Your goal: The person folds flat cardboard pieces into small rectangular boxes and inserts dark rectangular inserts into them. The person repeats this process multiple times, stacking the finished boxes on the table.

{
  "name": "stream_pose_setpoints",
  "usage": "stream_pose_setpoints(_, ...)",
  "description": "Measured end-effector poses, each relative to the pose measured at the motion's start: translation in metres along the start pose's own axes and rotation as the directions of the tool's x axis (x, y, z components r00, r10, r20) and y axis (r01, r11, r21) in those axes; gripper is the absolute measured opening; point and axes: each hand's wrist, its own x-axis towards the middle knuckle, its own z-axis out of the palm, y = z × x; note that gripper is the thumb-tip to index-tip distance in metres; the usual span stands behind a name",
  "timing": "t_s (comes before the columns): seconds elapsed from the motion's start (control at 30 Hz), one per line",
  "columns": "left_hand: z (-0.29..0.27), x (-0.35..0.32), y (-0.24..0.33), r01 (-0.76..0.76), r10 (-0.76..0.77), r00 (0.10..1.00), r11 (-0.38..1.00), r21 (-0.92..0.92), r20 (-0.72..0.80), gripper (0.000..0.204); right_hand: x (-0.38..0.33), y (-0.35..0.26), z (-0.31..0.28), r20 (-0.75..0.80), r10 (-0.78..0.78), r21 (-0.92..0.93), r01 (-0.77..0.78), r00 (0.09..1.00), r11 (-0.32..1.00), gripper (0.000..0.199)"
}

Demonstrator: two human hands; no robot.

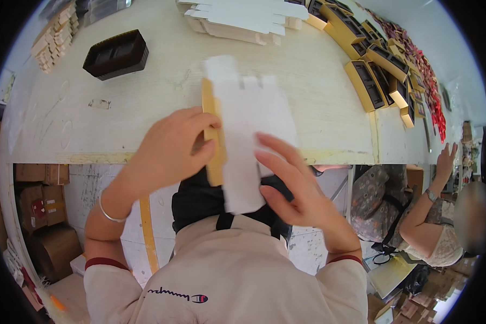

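Both of my hands hold a flat unfolded carton blank (248, 129), white on the side facing me with a yellow folded edge on its left. My left hand (170, 151) grips that yellow edge with thumb and fingers around it. My right hand (286, 178) presses on the blank's right lower part with fingers spread along it. The blank is blurred and sits upright just over the near edge of the pale wooden table (308, 81).
A dark plastic tray insert (116, 54) lies at the table's back left. White flat blanks (243, 19) are stacked at the back. Several yellow boxes with dark inserts (375, 65) line the right. Another person (437, 227) sits at right, hand raised. Cardboard boxes (43, 200) stand under the table.
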Motion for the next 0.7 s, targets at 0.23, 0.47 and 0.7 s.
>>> stream_pose_setpoints(0.23, 0.0, 0.027, -0.006, -0.139, 0.133, 0.987, 0.988, 0.065, 0.086, 0.02, -0.029, 0.025, -0.009, 0.27, -0.093, -0.541, 0.23, 0.959, 0.809, 0.048)
stream_pose_setpoints(0.47, 0.008, 0.057, -0.019, -0.402, 0.379, 0.914, 0.894, 0.198, 0.146, 0.019, -0.015, 0.023, 0.007, 0.214, -0.295, -0.483, 0.364, 0.931, 0.796, 0.033)
stream_pose_setpoints(0.7, 0.011, 0.057, -0.022, -0.426, 0.409, 0.902, 0.895, 0.132, 0.142, 0.02, -0.017, 0.029, 0.003, 0.091, -0.155, -0.415, 0.179, 0.984, 0.892, 0.034)
